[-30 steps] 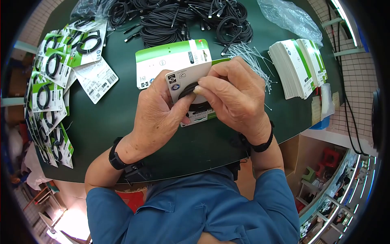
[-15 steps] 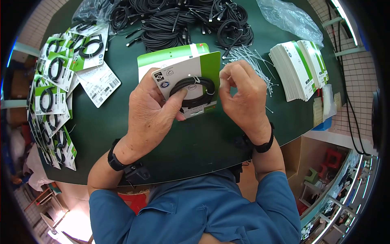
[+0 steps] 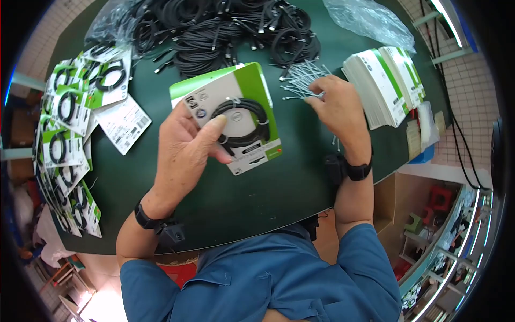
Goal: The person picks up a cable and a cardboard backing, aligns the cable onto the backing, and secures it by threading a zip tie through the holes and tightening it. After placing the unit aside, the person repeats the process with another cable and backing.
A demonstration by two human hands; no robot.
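My left hand [image 3: 185,145] grips a white and green packaging card [image 3: 212,99], thumb in front. A coiled black cable [image 3: 263,115] lies against the card's face, with a pale tie around the top of the coil. Behind it, partly hidden, is another green and white card [image 3: 179,90], lying on the table. My right hand [image 3: 340,107] is over a loose pile of white cable ties [image 3: 300,75]. Its thumb and forefinger are bent and apart, with ties between and beneath their tips.
Bundles of black cables [image 3: 198,48] lie at the back. Carded cables [image 3: 67,107] are heaped on the left, beside a face-down card [image 3: 126,126]. Stacked cards [image 3: 370,86] stand on the right, near a clear plastic bag [image 3: 370,21]. The green table [image 3: 252,198] has a curved front edge.
My right hand has left the card's edge and moved right to the cable ties. The held card has turned more face-up and shifted slightly left and nearer me.
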